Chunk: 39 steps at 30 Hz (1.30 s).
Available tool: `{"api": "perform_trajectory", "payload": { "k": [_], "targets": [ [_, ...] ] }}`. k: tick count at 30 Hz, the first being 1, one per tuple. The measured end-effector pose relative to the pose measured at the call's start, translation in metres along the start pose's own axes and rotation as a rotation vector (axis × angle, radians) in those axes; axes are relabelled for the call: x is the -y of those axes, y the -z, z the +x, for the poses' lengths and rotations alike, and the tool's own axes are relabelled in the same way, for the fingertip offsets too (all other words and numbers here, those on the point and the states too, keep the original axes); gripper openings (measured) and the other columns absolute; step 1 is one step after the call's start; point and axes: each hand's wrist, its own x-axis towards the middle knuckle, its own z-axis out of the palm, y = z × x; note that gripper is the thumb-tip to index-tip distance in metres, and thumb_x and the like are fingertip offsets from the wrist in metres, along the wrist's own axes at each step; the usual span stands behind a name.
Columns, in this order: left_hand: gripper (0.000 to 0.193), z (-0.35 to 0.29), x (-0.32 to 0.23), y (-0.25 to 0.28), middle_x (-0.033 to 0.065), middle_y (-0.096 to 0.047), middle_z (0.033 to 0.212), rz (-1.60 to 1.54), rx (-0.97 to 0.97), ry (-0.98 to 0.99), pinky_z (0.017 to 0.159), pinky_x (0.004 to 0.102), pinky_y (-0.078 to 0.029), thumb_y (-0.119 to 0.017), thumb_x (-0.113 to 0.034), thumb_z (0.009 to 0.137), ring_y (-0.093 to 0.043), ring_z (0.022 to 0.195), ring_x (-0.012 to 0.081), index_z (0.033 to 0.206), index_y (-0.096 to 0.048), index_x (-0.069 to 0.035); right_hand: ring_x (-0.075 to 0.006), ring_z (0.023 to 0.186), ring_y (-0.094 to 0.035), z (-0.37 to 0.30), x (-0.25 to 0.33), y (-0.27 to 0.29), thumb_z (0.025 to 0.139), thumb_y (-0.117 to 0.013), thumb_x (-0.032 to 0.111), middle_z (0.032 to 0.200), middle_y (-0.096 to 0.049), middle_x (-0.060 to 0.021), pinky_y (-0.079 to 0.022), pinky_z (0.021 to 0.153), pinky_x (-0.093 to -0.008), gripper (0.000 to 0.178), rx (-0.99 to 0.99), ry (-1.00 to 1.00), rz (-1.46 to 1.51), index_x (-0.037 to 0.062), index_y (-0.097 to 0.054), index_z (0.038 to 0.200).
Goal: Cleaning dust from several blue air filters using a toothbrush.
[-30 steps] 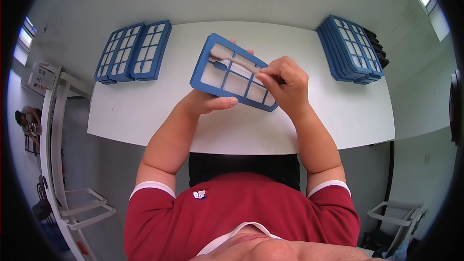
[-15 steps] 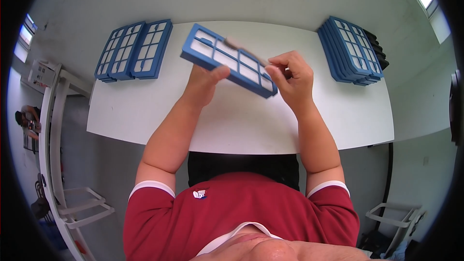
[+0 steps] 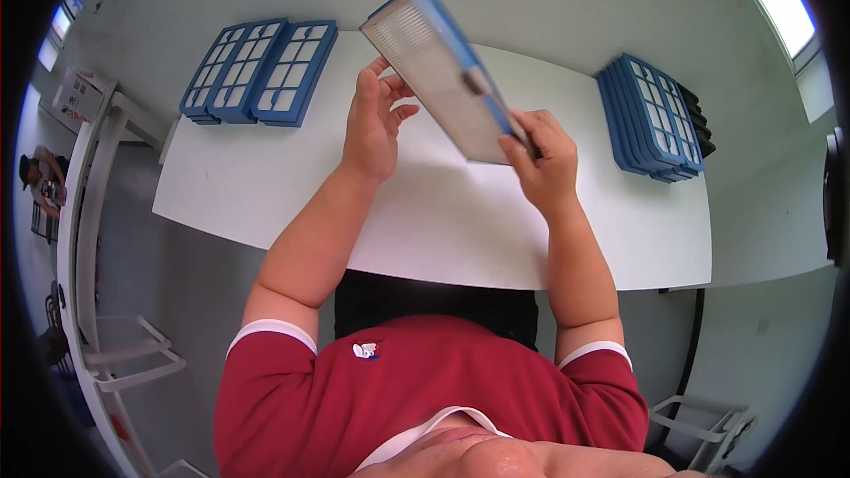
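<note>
Head view: blue-framed filter point(image 3: 443, 66) now tilted up, pleated side showing.

White table point(image 3: 443, 212), two blue filter stacks point(image 3: 261, 71)

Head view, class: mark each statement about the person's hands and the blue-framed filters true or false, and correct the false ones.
1. The right hand grips the raised filter. True.
2. The left hand rests flat on the table. False: it is lifted beside the filter.
3. The filter stack on the right stands on edge. True.
4. The filters on the left are red. False: they are blue.
</note>
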Motion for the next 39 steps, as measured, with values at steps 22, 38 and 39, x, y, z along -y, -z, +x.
{"api": "perform_trajectory", "payload": {
  "k": [22, 38, 39],
  "targets": [
    [0.096, -0.013, 0.013, -0.014, 0.0149, -0.047, 0.125, -0.336, 0.354, -0.007, 0.098, 0.0418, -0.041, -0.023, -0.083, 0.075, -0.047, 0.118, 0.0277, 0.133, -0.033, -0.006, -0.0220, 0.072, -0.057, -0.007, 0.018, -0.018, 0.082, -0.055, -0.006, 0.083, -0.056, -0.0104, -0.048, 0.064, -0.0306, 0.039, -0.008, 0.075, 0.013, 0.0103, -0.059, 0.118],
    [0.099, -0.018, 0.020, -0.017, 0.0154, -0.040, 0.133, -0.186, 0.548, -0.043, 0.100, 0.0443, -0.039, -0.024, -0.085, 0.072, -0.043, 0.123, 0.0312, 0.140, -0.023, -0.013, -0.0171, 0.065, -0.056, -0.009, 0.022, -0.022, 0.075, -0.064, -0.007, 0.079, -0.052, -0.0054, -0.051, 0.054, -0.0274, 0.044, -0.019, 0.231, -0.037, 0.0180, -0.065, 0.111],
    [0.099, -0.018, 0.019, -0.017, 0.0152, -0.040, 0.133, -0.193, 0.555, -0.027, 0.100, 0.0439, -0.039, -0.024, -0.085, 0.072, -0.043, 0.123, 0.0306, 0.140, -0.023, -0.013, -0.0170, 0.065, -0.056, -0.009, 0.022, -0.021, 0.075, -0.064, -0.007, 0.079, -0.052, -0.0055, -0.051, 0.054, -0.0273, 0.043, -0.034, 0.232, -0.052, 0.0177, -0.065, 0.111]
  ]
}}
